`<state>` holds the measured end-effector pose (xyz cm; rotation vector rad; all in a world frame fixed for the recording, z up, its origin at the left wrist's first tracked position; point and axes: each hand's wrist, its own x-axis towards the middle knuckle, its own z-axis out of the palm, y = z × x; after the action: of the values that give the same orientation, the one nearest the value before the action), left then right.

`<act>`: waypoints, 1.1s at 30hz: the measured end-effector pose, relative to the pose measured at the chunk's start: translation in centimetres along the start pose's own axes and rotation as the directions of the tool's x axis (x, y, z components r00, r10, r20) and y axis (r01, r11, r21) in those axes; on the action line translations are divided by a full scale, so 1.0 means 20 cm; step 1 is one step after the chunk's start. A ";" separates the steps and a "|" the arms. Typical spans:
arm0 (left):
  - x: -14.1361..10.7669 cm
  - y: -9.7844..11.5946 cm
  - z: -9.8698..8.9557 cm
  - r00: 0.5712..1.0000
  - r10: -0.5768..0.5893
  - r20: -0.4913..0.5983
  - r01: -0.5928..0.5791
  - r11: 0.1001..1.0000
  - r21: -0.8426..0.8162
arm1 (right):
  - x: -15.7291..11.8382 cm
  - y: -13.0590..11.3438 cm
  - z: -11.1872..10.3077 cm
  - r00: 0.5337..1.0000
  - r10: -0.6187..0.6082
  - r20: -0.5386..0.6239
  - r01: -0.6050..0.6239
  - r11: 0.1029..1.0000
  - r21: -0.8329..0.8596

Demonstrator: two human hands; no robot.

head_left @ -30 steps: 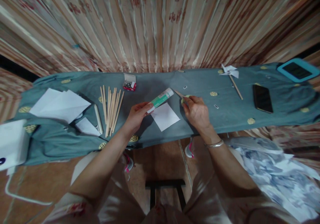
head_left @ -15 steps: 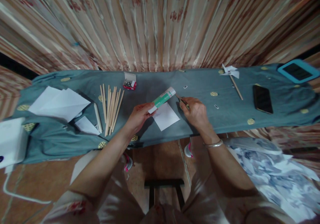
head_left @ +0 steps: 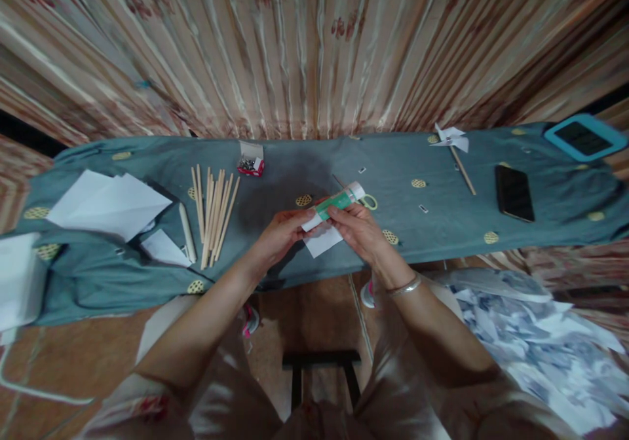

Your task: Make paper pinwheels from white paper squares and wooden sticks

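Note:
Both my hands hold a green-and-white tube [head_left: 336,204] above the middle of the cloth-covered table. My left hand [head_left: 281,234] pinches its lower left end. My right hand [head_left: 361,230] has thumb and fingers closed around its middle. Under the hands lies a square of white paper [head_left: 324,243], partly covered by them. Behind the tube rests a pair of scissors [head_left: 369,202], with a pale yellow-green handle loop and a blade tip showing; the rest is hidden.
To the left are wooden sticks [head_left: 216,214], a white rod [head_left: 187,232], white paper sheets [head_left: 111,204] and a red box of small metal pieces [head_left: 251,162]. On the right lie a paper pinwheel [head_left: 452,140], a phone [head_left: 514,192] and a blue-framed tablet [head_left: 584,137].
My right hand has let go of the scissors, which now lie on the cloth, and has taken hold of the tube. The tube has shifted slightly right and down.

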<state>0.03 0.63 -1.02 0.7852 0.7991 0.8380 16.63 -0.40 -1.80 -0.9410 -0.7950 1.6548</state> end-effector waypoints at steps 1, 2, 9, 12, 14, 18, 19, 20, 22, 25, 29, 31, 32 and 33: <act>0.00 0.00 0.00 1.000 0.002 -0.016 -0.002 1.000 0.018 | 0.00 0.00 -0.01 1.000 -0.007 -0.028 0.008 1.000 0.018; 0.00 0.00 -0.01 0.999 0.009 -0.036 -0.008 0.999 0.045 | 0.01 -0.01 -0.02 0.998 -0.013 -0.061 0.016 0.999 0.039; 0.04 0.02 -0.22 0.878 0.454 -0.154 -0.215 0.660 0.719 | 0.02 -0.05 -0.09 0.980 0.026 -0.196 0.009 0.985 0.175; 0.06 0.04 -0.31 0.842 0.538 0.025 -0.194 0.259 0.946 | 0.01 -0.06 -0.10 0.979 0.054 -0.196 -0.023 0.987 0.159; 0.06 0.04 -0.33 0.839 0.530 0.124 -0.188 0.069 0.980 | 0.01 -0.05 -0.11 0.975 0.055 -0.214 -0.025 0.990 0.140; 0.01 0.00 -0.25 0.776 0.542 0.322 -0.276 -0.168 0.946 | 0.00 -0.05 -0.12 0.972 0.021 -0.234 -0.011 0.999 0.043; -0.01 -0.01 -0.22 0.755 0.536 0.376 -0.326 -0.190 0.926 | -0.01 -0.06 -0.13 0.973 0.005 -0.230 -0.006 1.000 -0.004; -0.03 -0.04 -0.20 0.741 0.519 0.427 -0.381 -0.200 0.903 | -0.02 -0.06 -0.13 0.974 -0.019 -0.225 0.005 0.998 -0.059; -0.08 -0.09 -0.15 0.721 0.459 0.519 -0.491 -0.190 0.850 | -0.03 -0.06 -0.13 0.974 -0.086 -0.210 0.049 0.983 -0.176; -0.13 -0.18 -0.12 0.720 0.394 0.571 -0.554 -0.170 0.815 | -0.04 -0.04 -0.14 0.967 -0.177 -0.181 0.113 0.941 -0.318; -0.14 -0.25 -0.13 0.746 0.356 0.563 -0.520 -0.217 0.826 | -0.04 -0.01 -0.15 0.971 -0.183 -0.156 0.112 0.918 -0.381; -0.13 -0.26 -0.15 0.749 0.354 0.560 -0.507 -0.239 0.828 | -0.03 0.00 -0.15 0.974 -0.176 -0.142 0.106 0.910 -0.400; -0.13 -0.26 -0.15 0.751 0.356 0.556 -0.502 -0.241 0.831 | -0.03 0.00 -0.15 0.975 -0.178 -0.135 0.108 0.905 -0.411; -0.12 -0.26 -0.16 0.754 0.359 0.550 -0.497 -0.234 0.835 | -0.03 0.00 -0.14 0.975 -0.181 -0.128 0.112 0.900 -0.421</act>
<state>-1.95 -2.84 -6.12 2.6839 0.9916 0.6693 19.20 -0.78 -3.14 -1.2601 -1.0985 1.2795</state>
